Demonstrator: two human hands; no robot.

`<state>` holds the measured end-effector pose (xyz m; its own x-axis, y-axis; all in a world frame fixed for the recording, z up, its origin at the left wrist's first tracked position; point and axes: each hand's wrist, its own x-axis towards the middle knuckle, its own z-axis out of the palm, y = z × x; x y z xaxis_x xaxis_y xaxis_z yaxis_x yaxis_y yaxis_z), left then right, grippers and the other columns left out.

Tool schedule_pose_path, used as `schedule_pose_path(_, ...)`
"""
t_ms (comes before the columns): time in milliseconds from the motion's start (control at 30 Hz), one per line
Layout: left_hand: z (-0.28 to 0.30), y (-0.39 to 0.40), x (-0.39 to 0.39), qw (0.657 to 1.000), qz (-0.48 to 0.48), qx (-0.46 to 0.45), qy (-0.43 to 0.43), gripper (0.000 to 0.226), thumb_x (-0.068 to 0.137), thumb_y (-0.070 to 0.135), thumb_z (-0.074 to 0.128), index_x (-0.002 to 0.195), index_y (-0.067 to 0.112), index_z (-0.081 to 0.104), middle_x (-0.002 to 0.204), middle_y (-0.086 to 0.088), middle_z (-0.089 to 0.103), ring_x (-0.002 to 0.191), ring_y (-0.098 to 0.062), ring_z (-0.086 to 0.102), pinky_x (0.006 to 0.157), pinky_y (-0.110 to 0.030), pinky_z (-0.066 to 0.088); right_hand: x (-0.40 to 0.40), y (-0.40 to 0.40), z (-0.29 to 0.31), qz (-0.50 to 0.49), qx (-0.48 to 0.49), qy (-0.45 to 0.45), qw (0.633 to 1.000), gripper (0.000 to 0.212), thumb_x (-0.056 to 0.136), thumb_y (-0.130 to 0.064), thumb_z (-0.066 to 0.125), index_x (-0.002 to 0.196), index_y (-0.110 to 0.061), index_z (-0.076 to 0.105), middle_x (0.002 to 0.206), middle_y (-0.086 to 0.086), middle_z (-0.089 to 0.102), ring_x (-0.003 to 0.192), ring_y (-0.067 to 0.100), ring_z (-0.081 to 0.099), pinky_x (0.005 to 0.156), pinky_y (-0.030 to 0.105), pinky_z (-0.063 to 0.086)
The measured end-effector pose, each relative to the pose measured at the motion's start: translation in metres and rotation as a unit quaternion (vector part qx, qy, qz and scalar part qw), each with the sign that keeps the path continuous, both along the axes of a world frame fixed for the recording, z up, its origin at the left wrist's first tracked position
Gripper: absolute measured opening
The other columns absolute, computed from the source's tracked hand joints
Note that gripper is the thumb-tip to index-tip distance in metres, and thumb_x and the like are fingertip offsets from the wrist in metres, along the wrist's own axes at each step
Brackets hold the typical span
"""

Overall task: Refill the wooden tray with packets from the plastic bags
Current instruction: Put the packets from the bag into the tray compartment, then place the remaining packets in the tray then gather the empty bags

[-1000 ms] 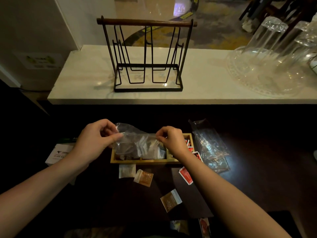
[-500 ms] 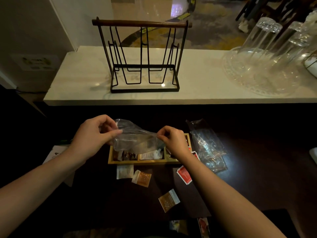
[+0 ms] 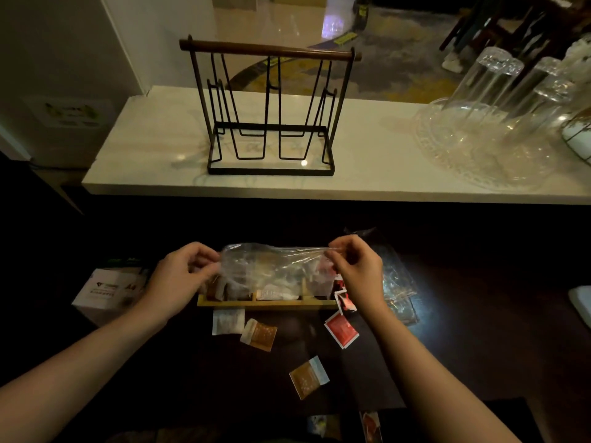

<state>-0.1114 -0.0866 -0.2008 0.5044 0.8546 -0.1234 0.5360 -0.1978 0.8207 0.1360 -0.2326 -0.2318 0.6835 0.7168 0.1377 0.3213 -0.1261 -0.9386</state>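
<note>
A clear plastic bag (image 3: pixel 271 266) is stretched wide between my hands, just above the wooden tray (image 3: pixel 265 303). My left hand (image 3: pixel 179 279) pinches its left edge and my right hand (image 3: pixel 358 270) pinches its right edge. The bag looks nearly empty. Through it I see white and brown packets lying in the tray's compartments. Loose packets lie on the dark table in front of the tray: a white one (image 3: pixel 227 321), a brown one (image 3: pixel 259 334), a red one (image 3: pixel 341 329) and another brown one (image 3: pixel 309 376).
A second crumpled clear bag (image 3: pixel 396 286) lies right of the tray. A white box (image 3: pixel 108 292) sits at the left. On the marble shelf behind stand a black wire rack (image 3: pixel 271 113) and upturned glasses on a clear tray (image 3: pixel 486 145).
The white packets that filled the bag a second ago have dropped into the tray. My hands have pulled apart, stretching the bag flat, and the camera has tilted upward.
</note>
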Motion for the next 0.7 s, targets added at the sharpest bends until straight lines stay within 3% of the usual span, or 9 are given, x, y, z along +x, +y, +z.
schedule_pose_path(67, -0.012, -0.008, -0.001, 0.999, -0.016, -0.024, 0.031, 0.016, 0.088, 0.009, 0.059, 0.093, 0.024, 0.057, 0.088, 0.0, 0.062, 0.075, -0.018, 0.063, 0.061, -0.033, 0.056, 0.012, -0.014, -0.003, -0.055, 0.004, -0.05, 0.997, 0.024, 0.082, 0.0, 0.065, 0.084, -0.024, 0.063, 0.077, -0.009, 0.065, 0.069, 0.003, 0.061, 0.064, 0.018, 0.049)
schedule_pose_path(200, -0.034, -0.023, -0.008, 0.987, -0.085, -0.029, 0.132, 0.013, 0.089, 0.015, 0.059, 0.098, 0.024, 0.055, 0.088, 0.007, 0.059, 0.075, -0.009, 0.061, 0.061, -0.021, 0.05, 0.041, -0.047, -0.005, -0.167, -0.005, -0.174, 0.971, 0.038, 0.077, 0.007, 0.058, 0.092, -0.028, 0.064, 0.083, 0.0, 0.061, 0.066, 0.004, 0.054, 0.062, 0.016, 0.042)
schedule_pose_path(300, -0.05, -0.035, -0.014, 0.967, -0.139, 0.007, 0.212, 0.015, 0.09, 0.021, 0.058, 0.1, 0.031, 0.055, 0.094, 0.012, 0.059, 0.081, -0.002, 0.06, 0.071, -0.021, 0.054, 0.056, -0.068, -0.01, -0.204, -0.091, -0.239, 0.945, 0.032, 0.079, 0.001, 0.058, 0.1, -0.021, 0.068, 0.081, 0.0, 0.051, 0.062, 0.004, 0.048, 0.055, 0.016, 0.035)
schedule_pose_path(433, -0.063, -0.046, -0.021, 0.939, -0.211, 0.054, 0.268, 0.015, 0.089, 0.026, 0.057, 0.101, 0.034, 0.054, 0.101, 0.016, 0.056, 0.089, 0.001, 0.055, 0.079, -0.018, 0.051, 0.072, -0.078, -0.036, -0.161, -0.291, -0.286, 0.899, 0.027, 0.088, -0.016, 0.054, 0.112, -0.025, 0.063, 0.098, 0.005, 0.055, 0.075, 0.027, 0.06, 0.058, 0.034, 0.046)
schedule_pose_path(533, -0.071, -0.049, -0.027, 0.932, -0.23, 0.041, 0.276, 0.016, 0.089, 0.026, 0.058, 0.101, 0.035, 0.055, 0.104, 0.017, 0.054, 0.091, 0.002, 0.054, 0.08, -0.016, 0.049, 0.075, -0.081, -0.054, -0.093, -0.378, -0.322, 0.863, 0.027, 0.089, -0.019, 0.056, 0.115, -0.02, 0.064, 0.108, 0.01, 0.056, 0.094, 0.03, 0.058, 0.064, 0.038, 0.051)
schedule_pose_path(600, -0.077, -0.05, -0.032, 0.934, -0.228, 0.022, 0.273, 0.017, 0.088, 0.025, 0.059, 0.098, 0.038, 0.054, 0.102, 0.016, 0.055, 0.09, 0.001, 0.055, 0.079, -0.016, 0.049, 0.074, -0.08, -0.059, -0.088, -0.377, -0.365, 0.847, 0.023, 0.085, -0.02, 0.064, 0.107, -0.017, 0.068, 0.113, 0.015, 0.057, 0.1, 0.034, 0.055, 0.072, 0.042, 0.05)
schedule_pose_path(700, -0.085, -0.052, -0.038, 0.94, -0.212, -0.005, 0.266, 0.017, 0.088, 0.023, 0.059, 0.097, 0.037, 0.055, 0.101, 0.015, 0.056, 0.089, 0.002, 0.055, 0.078, -0.017, 0.049, 0.064, -0.079, -0.053, -0.119, -0.293, -0.435, 0.843, 0.02, 0.081, -0.018, 0.065, 0.1, -0.015, 0.069, 0.12, 0.018, 0.057, 0.108, 0.035, 0.053, 0.082, 0.045, 0.046)
